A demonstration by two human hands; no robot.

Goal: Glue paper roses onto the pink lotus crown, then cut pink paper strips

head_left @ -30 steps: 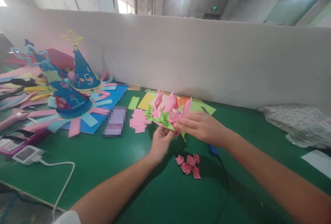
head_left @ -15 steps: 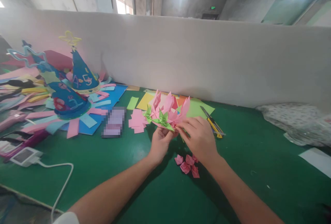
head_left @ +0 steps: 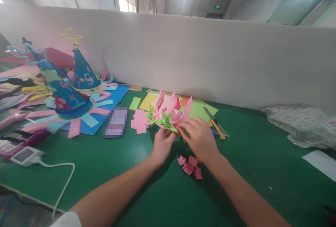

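Observation:
A pink origami lotus flower (head_left: 169,111) with green paper leaves is held above the green table (head_left: 110,160). My left hand (head_left: 162,143) grips it from underneath, fingers closed round its base. My right hand (head_left: 198,136) pinches the flower's right lower edge with fingertips pressed together. Several small folded pink paper pieces (head_left: 190,165) lie on the table just below my hands.
A yellow utility knife (head_left: 216,125) lies right of the flower on coloured paper sheets (head_left: 201,110). Pink paper squares (head_left: 139,120), blue party hats (head_left: 78,80) on paper strips, a white charger with cable (head_left: 26,155) sit left. A white partition wall (head_left: 210,55) stands behind. Plastic bags (head_left: 301,122) lie far right.
My right hand has drawn back from over the knife toward the flower's base and now pinches its right lower edge. My left hand and the flower have barely moved.

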